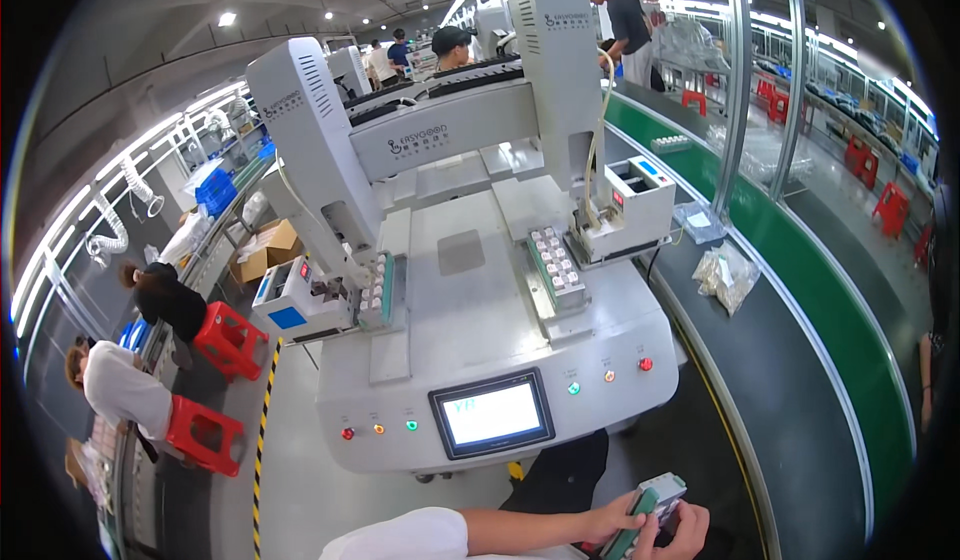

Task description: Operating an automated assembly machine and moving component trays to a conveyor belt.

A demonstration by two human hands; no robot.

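Left hand (pixel 612 522) and right hand (pixel 686 533) together, both gripping green-grey fixture (pixel 640 516), off the machine (pixel 460 350). Can't tell if it's filled. Ahead-left of hands: lit touchscreen (pixel 492 415). Beyond: right-side tray (pixel 542 272), left-side tray (pixel 388 295), white pieces (pixel 557 260) loaded. Reads as two seated, held one not.

Machine (pixel 475 315) beyond the fixture (pixel 646 507), conveyor (pixel 805 290) to the right
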